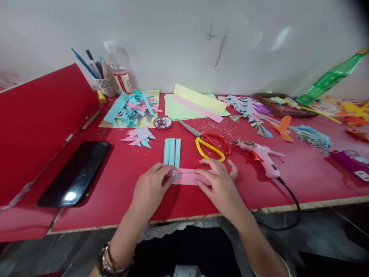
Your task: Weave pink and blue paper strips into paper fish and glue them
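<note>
Several pink paper strips [187,177] lie side by side on the red table, crossing the lower ends of upright light-blue paper strips [172,150]. My left hand [152,187] has thumb and index finger closed on the left end of the pink strips, at the crossing. Over their right part, my right hand [220,184] rests with fingers spread, its fingertips touching the paper. Just beyond it lie scissors [206,140] with one yellow and one red handle. A pink glue gun [261,154] is farther right.
A black phone [76,173] lies left. Behind are cut blue and pink paper scraps [132,109], a round badge [162,122], paper sheets [187,107] and a brown tray [276,109]. A green bottle [331,80] leans at right. The glue gun's cord [295,207] hangs over the front edge.
</note>
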Tool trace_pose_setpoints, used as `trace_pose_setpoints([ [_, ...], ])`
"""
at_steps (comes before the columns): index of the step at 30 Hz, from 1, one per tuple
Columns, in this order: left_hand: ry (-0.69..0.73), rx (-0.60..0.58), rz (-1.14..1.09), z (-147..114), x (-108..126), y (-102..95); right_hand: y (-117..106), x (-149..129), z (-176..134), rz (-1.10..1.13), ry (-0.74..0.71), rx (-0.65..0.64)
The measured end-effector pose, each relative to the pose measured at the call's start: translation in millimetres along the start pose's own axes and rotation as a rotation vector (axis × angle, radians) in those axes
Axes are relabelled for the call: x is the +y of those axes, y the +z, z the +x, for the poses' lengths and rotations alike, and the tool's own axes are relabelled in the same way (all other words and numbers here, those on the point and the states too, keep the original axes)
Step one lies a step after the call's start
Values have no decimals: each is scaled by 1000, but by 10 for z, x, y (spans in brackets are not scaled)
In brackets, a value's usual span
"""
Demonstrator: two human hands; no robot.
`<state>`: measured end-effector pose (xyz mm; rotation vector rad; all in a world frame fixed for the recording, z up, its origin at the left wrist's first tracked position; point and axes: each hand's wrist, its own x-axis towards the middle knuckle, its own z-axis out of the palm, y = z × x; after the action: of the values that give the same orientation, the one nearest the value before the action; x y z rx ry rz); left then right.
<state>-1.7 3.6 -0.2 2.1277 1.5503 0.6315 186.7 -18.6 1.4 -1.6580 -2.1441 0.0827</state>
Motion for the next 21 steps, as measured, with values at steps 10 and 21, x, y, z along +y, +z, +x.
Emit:
trace_pose_setpoints([
  [10, 1, 13, -9, -5, -32, 21, -29, 49, 33, 72, 9, -44],
  [21, -29, 5, -21, 1, -20, 24, -77, 125, 35, 57, 16, 22],
])
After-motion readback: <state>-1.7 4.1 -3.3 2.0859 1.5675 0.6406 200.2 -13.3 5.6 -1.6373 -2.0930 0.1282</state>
